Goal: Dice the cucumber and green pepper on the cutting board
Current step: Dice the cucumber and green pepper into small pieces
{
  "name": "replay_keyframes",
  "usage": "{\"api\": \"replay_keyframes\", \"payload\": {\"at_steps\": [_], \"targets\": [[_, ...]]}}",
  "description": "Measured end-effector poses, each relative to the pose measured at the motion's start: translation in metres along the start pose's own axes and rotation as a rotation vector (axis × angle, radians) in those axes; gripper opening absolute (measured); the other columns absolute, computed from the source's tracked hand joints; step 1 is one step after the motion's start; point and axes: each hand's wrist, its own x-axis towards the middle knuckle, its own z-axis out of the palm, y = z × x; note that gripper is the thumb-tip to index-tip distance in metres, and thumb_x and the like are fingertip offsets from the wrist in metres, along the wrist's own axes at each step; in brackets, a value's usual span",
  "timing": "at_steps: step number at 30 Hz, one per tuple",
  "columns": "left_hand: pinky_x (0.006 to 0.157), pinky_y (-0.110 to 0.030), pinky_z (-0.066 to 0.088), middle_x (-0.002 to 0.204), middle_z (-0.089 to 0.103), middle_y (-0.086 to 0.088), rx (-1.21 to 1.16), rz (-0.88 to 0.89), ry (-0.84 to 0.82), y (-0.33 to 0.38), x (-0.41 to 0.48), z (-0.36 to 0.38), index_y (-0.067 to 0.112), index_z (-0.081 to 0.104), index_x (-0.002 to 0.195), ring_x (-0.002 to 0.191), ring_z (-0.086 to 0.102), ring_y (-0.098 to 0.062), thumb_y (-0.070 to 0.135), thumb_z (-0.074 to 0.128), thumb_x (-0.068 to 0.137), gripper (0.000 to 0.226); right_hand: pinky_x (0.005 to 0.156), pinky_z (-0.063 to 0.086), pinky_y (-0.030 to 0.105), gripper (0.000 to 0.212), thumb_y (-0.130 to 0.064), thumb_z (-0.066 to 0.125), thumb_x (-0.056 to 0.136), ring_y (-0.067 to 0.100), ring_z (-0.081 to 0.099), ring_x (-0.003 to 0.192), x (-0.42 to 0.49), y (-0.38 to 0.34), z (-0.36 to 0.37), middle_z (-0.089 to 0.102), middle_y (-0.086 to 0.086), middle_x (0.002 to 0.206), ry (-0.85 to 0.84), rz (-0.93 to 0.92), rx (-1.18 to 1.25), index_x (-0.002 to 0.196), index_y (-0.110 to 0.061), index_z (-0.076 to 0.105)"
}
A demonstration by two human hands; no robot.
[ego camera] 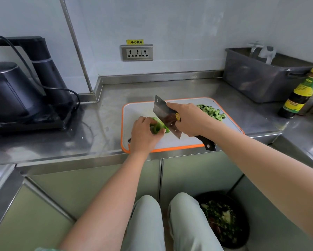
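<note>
Steel counter (97,113), cutting board (143,107): cucumber dice (210,111) piled, done. Left hand (143,134) gripped uncut green pepper (157,126); right hand (188,120) clasped cleaver (165,115).

Counts: 1 cutting board (139,109); 1 cleaver (163,111); 1 green pepper (156,129) piece; 1 heap of diced cucumber (210,111), dice too many to tally. 1 left hand (144,134), 1 right hand (188,118). 1 bottle (300,95), 1 grey tub (257,82), 1 socket panel (137,53) with 3 outlets, 1 bin (245,223).
</note>
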Motion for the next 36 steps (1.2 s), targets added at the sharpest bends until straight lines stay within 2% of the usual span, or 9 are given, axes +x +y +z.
{"api": "replay_keyframes", "payload": {"at_steps": [4,9,15,23,26,28,31,33,36], "targets": [[0.075,-0.023,0.035,0.097,0.058,-0.003,0.001,-0.015,0.005,0.001,0.0,-0.002,0.015,0.066,0.092,0.097,0.053,-0.022,0.036,0.076,0.073,0.03,0.041,0.039,0.027,0.076,0.003,0.049,0.076,0.017,0.047,0.047,0.012,-0.007,0.01,0.057,0.011,0.097,-0.032,0.021,-0.047,0.144,-0.029,0.035],[0.075,-0.025,0.039,0.095,0.059,-0.003,-0.007,-0.02,0.005,0.001,0.002,-0.002,0.015,0.068,0.092,0.095,0.053,-0.022,0.037,0.077,0.073,0.031,0.057,0.038,0.031,0.082,-0.001,0.047,0.084,0.029,0.048,0.077,0.009,-0.009,0.02,0.054,0.012,0.099,-0.01,0.036,-0.06,0.152,-0.035,0.016],[0.073,-0.029,0.041,0.092,0.06,-0.002,-0.014,-0.03,0.005,0.0,0.002,-0.001,0.016,0.067,0.088,0.091,0.054,-0.022,0.039,0.077,0.071,0.03,0.065,0.038,0.033,0.073,-0.014,0.05,0.093,0.035,0.056,0.098,-0.002,-0.012,0.023,0.056,0.013,0.111,0.02,0.023,-0.147,0.152,-0.034,0.013],[0.071,-0.028,0.04,0.083,0.056,0.004,-0.024,-0.05,-0.005,0.0,0.005,-0.001,0.019,0.068,0.083,0.09,0.055,-0.023,0.037,0.077,0.069,0.024,0.06,0.038,0.035,0.083,-0.002,0.045,0.09,0.032,0.05,0.079,0.003,-0.021,0.037,0.042,0.007,0.083,0.049,0.028,-0.188,0.153,-0.031,-0.001],[0.071,-0.029,0.041,0.083,0.057,0.004,-0.04,-0.051,-0.006,-0.001,0.005,0.0,0.02,0.068,0.082,0.089,0.056,-0.023,0.037,0.077,0.069,0.023,0.062,0.037,0.034,0.081,-0.002,0.044,0.091,0.031,0.048,0.081,0.006,-0.019,0.035,0.043,0.007,0.089,0.025,0.023,-0.19,0.154,-0.029,-0.001],[0.07,-0.027,0.039,0.083,0.057,0.005,-0.047,-0.049,-0.005,-0.001,0.005,-0.001,0.02,0.068,0.082,0.089,0.055,-0.022,0.036,0.076,0.07,0.021,0.065,0.038,0.034,0.081,-0.002,0.044,0.09,0.034,0.054,0.09,0.01,-0.019,0.032,0.046,0.009,0.096,0.007,0.013,-0.184,0.154,-0.027,0.001],[0.073,-0.029,0.042,0.085,0.06,0.003,-0.061,-0.052,0.0,0.0,0.004,0.0,0.021,0.068,0.082,0.09,0.055,-0.022,0.036,0.075,0.07,0.02,0.065,0.038,0.034,0.078,-0.001,0.046,0.086,0.036,0.055,0.097,0.016,-0.017,0.029,0.054,0.014,0.109,-0.028,0.014,-0.163,0.153,-0.022,0.013],[0.075,-0.031,0.044,0.086,0.06,0.003,-0.061,-0.058,-0.001,0.0,0.005,0.0,0.021,0.069,0.082,0.09,0.055,-0.022,0.036,0.076,0.07,0.021,0.063,0.038,0.034,0.076,0.0,0.048,0.083,0.035,0.054,0.091,0.018,-0.015,0.027,0.055,0.016,0.114,-0.05,0.019,-0.129,0.15,-0.021,0.02],[0.075,-0.03,0.043,0.086,0.06,0.002,-0.044,-0.061,-0.001,0.0,0.007,0.001,0.02,0.069,0.084,0.09,0.055,-0.023,0.037,0.076,0.07,0.023,0.055,0.044,0.034,0.08,0.004,0.049,0.08,0.029,0.052,0.069,0.022,-0.011,0.025,0.055,0.017,0.106,-0.086,0.031,-0.079,0.15,-0.021,0.021]]}}
